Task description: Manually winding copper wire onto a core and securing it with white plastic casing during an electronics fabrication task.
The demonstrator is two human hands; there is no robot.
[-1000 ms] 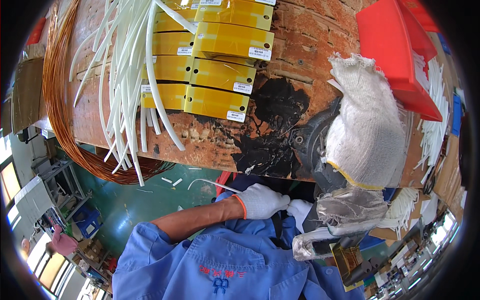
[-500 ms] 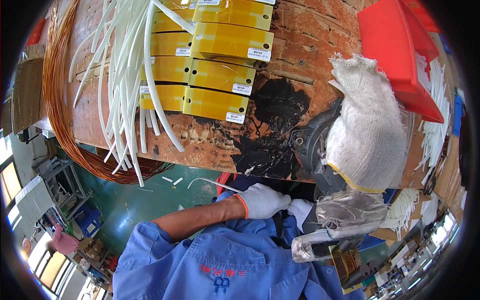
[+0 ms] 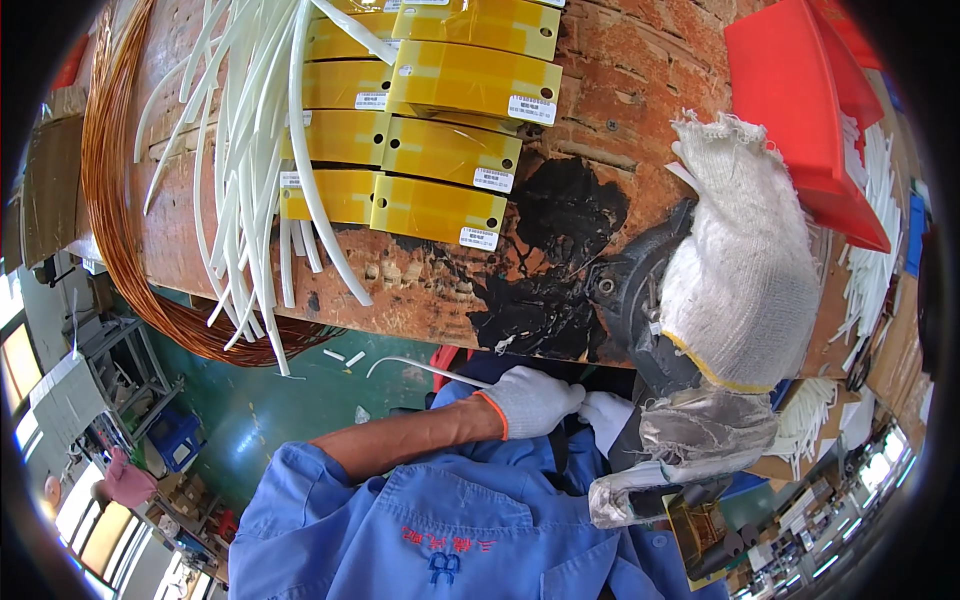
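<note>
Low in front of my body, just below the bench edge, my left hand wears a white knit glove with an orange cuff. Its fingers are closed around a thin white tube, whose loose end curves out to the left. Against its fingertips is my right hand, also white-gloved and closed; what it grips is hidden. A dark metal fixture partly covers the right hand. Over the fixture hangs a worn white knit glove, and a grey tape-wrapped part juts out below it.
Yellow film-wrapped blocks with white labels stand in rows on the stained wooden bench. Left of them lie a bundle of white tubes and a coil of copper wire. A red bin stands at the right.
Both hands stay together, with the left shifted very slightly right. The tube's loose end has moved a little left. The bench shifts slightly in the view.
</note>
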